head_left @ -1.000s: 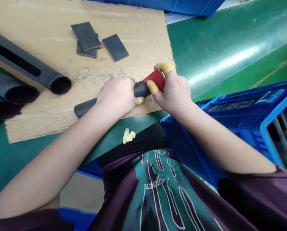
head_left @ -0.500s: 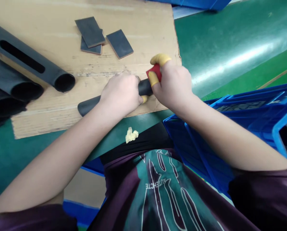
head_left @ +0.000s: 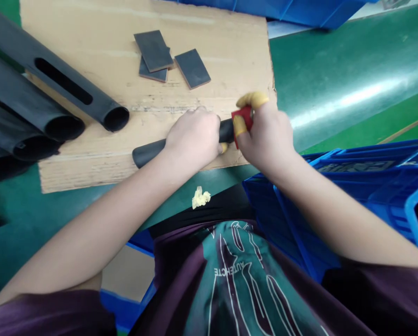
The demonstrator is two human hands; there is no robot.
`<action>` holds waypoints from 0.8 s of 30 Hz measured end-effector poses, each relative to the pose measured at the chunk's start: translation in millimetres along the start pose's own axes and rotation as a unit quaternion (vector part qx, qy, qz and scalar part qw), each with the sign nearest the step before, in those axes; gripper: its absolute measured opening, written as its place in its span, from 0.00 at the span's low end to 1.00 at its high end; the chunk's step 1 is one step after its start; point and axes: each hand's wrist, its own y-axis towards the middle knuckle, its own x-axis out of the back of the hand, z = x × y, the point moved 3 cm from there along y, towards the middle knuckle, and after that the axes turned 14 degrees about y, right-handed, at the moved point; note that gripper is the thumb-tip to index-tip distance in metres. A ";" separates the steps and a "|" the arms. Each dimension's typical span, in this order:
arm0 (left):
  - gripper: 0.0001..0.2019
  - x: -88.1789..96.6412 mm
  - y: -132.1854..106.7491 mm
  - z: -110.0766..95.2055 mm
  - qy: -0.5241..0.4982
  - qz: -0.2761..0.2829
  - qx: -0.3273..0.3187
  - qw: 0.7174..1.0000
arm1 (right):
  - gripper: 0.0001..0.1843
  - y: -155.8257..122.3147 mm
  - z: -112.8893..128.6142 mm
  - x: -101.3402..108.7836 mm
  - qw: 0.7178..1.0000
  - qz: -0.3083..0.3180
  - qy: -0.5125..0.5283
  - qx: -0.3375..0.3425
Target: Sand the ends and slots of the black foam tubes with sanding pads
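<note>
My left hand [head_left: 194, 137] is wrapped round a slim black tube [head_left: 149, 152] that lies across the near edge of a cardboard sheet [head_left: 100, 51]. My right hand [head_left: 265, 135], with yellow finger cots on thumb and forefinger, pinches a small red sanding pad [head_left: 244, 117] against the tube's right end. The tube's end under the pad is hidden by my fingers.
Three dark rectangular pads [head_left: 172, 60] lie further back on the cardboard. Several large black tubes [head_left: 51, 93], one slotted, are stacked at the left. A blue crate [head_left: 366, 186] stands at my right, another blue bin [head_left: 300, 9] at the back. A yellow scrap [head_left: 201, 198] lies on the green table.
Less of the red pad shows as my right hand has closed further over the tube's end. The camera view has shifted, so everything sits further right in the frame.
</note>
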 end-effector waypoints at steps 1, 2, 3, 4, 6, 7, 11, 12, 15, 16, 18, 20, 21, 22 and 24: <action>0.17 -0.4 0.3 0.1 0.001 0.003 -0.003 1.000 | 0.16 -4.8 0.0 -0.6 1.000 -0.002 0.003 0.008; 0.17 -1.2 0.7 0.3 0.001 0.008 -0.003 1.000 | 0.17 -9.1 -0.5 -1.0 1.000 -0.006 0.006 0.017; 0.17 -2.0 1.3 0.7 0.000 0.014 0.001 1.000 | 0.17 -11.7 -1.3 -1.3 1.000 -0.010 0.007 0.025; 0.17 -2.9 1.9 1.0 -0.002 0.019 0.007 1.000 | 0.17 -12.0 -1.9 -1.3 0.999 -0.014 0.008 0.032; 0.18 -3.8 2.4 1.1 -0.010 0.016 0.016 1.000 | 0.16 -6.0 -2.6 -1.1 0.999 -0.020 0.008 0.039; 0.18 -4.0 2.3 0.8 -0.013 0.014 0.017 1.000 | 0.16 -1.8 -2.8 -0.8 0.999 -0.024 0.008 0.039; 0.19 -4.2 1.7 -0.5 -0.007 0.013 0.010 1.000 | 0.15 -0.9 -5.7 1.2 0.999 -0.040 0.013 0.035; 0.18 -4.2 1.8 -0.7 -0.003 0.016 0.009 1.000 | 0.15 -5.2 -7.0 1.5 0.999 -0.040 0.017 0.033; 0.18 -4.4 1.9 -0.4 0.000 0.024 0.014 1.000 | 0.15 -15.8 -9.1 1.1 0.999 -0.032 0.029 0.023; 0.18 -4.2 1.7 -0.5 -0.002 0.025 0.014 1.000 | 0.15 -16.5 -8.5 0.4 0.999 -0.031 0.033 0.020; 0.18 -3.0 0.7 -0.7 0.000 0.018 0.014 1.000 | 0.15 -14.9 -6.3 -1.7 0.998 -0.032 0.041 0.022; 0.18 -1.3 -0.4 -1.4 0.006 0.003 0.002 1.000 | 0.14 -13.6 -7.4 -3.0 0.998 -0.036 0.045 0.031; 0.18 -0.9 -0.6 -1.4 0.009 0.000 -0.002 1.000 | 0.14 -14.2 -11.1 -2.2 0.998 -0.040 0.042 0.034; 0.18 -1.0 -0.5 -1.0 0.011 0.001 -0.004 1.000 | 0.14 -15.5 -17.3 0.3 0.998 -0.046 0.035 0.032; 0.19 -2.4 0.7 0.2 0.006 0.011 -0.003 1.000 | 0.17 -18.8 -35.5 11.1 0.997 -0.071 0.021 0.016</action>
